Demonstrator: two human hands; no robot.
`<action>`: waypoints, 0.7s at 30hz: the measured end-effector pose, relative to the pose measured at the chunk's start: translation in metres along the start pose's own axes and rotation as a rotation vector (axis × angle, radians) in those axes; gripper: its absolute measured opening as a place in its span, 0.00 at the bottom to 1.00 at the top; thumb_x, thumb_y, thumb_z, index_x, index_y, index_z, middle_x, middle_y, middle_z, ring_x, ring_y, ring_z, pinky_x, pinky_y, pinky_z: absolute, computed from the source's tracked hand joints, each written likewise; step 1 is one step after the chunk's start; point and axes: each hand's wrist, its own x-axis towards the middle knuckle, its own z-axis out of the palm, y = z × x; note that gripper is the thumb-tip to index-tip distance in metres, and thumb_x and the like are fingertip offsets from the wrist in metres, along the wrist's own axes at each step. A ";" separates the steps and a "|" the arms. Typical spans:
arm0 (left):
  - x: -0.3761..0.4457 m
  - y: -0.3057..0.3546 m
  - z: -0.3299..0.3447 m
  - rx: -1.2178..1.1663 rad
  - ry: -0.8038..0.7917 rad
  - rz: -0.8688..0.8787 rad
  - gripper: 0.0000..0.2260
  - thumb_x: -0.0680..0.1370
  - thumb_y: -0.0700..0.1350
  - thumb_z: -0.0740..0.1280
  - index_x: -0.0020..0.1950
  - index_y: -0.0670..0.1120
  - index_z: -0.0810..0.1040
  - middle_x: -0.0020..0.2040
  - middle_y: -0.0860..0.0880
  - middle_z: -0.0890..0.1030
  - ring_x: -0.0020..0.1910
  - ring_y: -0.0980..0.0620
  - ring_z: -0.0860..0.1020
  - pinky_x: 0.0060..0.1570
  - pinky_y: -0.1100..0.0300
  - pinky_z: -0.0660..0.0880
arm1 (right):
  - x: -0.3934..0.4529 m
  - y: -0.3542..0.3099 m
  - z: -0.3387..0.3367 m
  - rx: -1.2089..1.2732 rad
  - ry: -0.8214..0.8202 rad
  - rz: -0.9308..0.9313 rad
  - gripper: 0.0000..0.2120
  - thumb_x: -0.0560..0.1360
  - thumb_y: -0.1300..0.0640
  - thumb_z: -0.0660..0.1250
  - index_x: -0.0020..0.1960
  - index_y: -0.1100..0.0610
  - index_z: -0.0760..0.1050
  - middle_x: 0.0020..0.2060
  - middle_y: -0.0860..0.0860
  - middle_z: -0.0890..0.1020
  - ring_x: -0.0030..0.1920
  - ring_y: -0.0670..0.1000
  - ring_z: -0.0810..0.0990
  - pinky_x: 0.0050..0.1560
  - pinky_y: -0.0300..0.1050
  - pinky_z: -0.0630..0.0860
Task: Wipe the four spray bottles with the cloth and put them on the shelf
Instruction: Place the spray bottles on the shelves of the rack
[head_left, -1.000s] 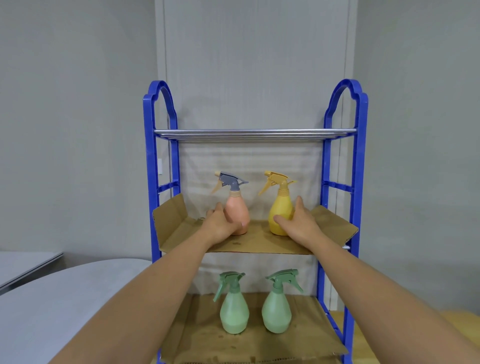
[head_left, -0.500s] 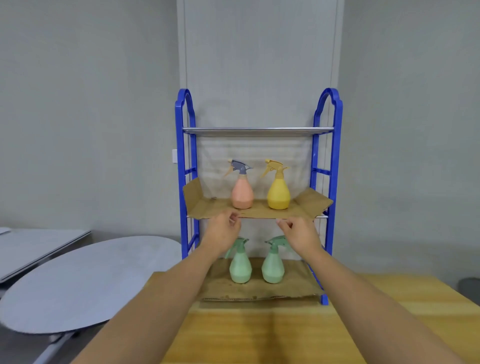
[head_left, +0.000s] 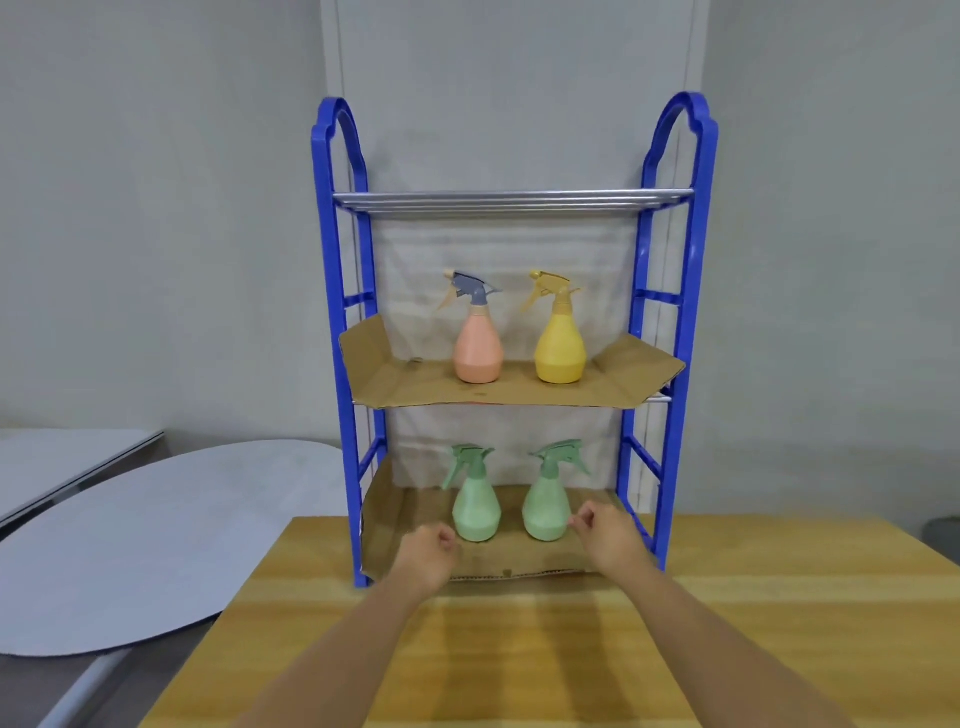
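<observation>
Since all four bottles already stand on the shelf, we judge the task at or near its end. Pink bottle and yellow bottle sit side by side on the middle tier's cardboard; the two green bottles, left one and right one, sit on the bottom tier. Our left hand and right hand hang in front of the bottom tier, fingers loosely curled, holding nothing, touching no bottle. No cloth in view, so we can't confirm wiping. Next move, as we see it: pull our hands back over the bench without clipping the green bottles.
</observation>
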 end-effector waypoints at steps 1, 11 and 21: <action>0.009 -0.002 0.009 0.008 -0.021 -0.029 0.08 0.79 0.45 0.62 0.54 0.47 0.79 0.48 0.51 0.82 0.45 0.52 0.79 0.47 0.58 0.78 | 0.007 0.002 0.006 0.012 -0.017 0.027 0.08 0.80 0.48 0.63 0.45 0.51 0.73 0.36 0.48 0.79 0.38 0.46 0.77 0.41 0.47 0.77; 0.079 0.011 0.082 0.020 0.237 -0.164 0.42 0.71 0.67 0.71 0.75 0.44 0.61 0.72 0.43 0.67 0.72 0.40 0.65 0.71 0.45 0.64 | 0.076 0.023 0.053 0.226 -0.177 0.009 0.42 0.73 0.53 0.67 0.78 0.45 0.46 0.71 0.49 0.67 0.44 0.44 0.77 0.41 0.41 0.77; 0.107 0.007 0.091 0.077 0.250 -0.135 0.45 0.70 0.66 0.73 0.78 0.48 0.56 0.74 0.43 0.67 0.72 0.38 0.65 0.69 0.42 0.64 | 0.097 0.029 0.075 0.037 -0.036 -0.049 0.47 0.63 0.31 0.69 0.76 0.44 0.55 0.62 0.51 0.71 0.63 0.54 0.70 0.61 0.53 0.73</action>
